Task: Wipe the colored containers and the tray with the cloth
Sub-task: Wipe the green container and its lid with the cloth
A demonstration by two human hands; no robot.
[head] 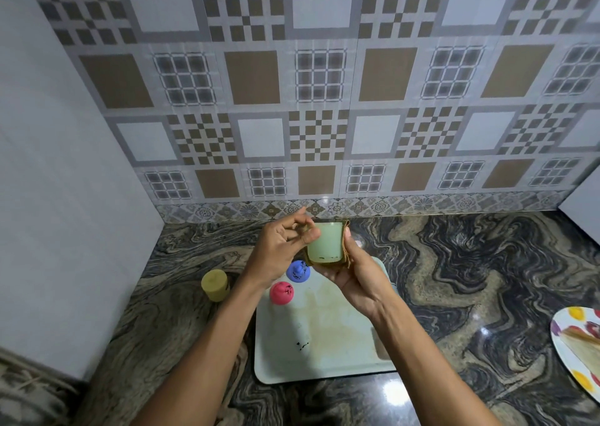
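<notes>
Cradling smooth green cup (325, 242) in frayed brown cloth (346, 260), both hands.

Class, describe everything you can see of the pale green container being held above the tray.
The pale green container is a small cup-shaped pot of smooth, plastic-looking material, narrowing slightly toward the end nearer the camera. That end carries a few small dark marks. It is lifted clear of the tray, tipped with its base toward the viewer. The left hand pinches its left side, while the right hand cradles it from the right and below with a brown cloth wrapped against it.
</notes>
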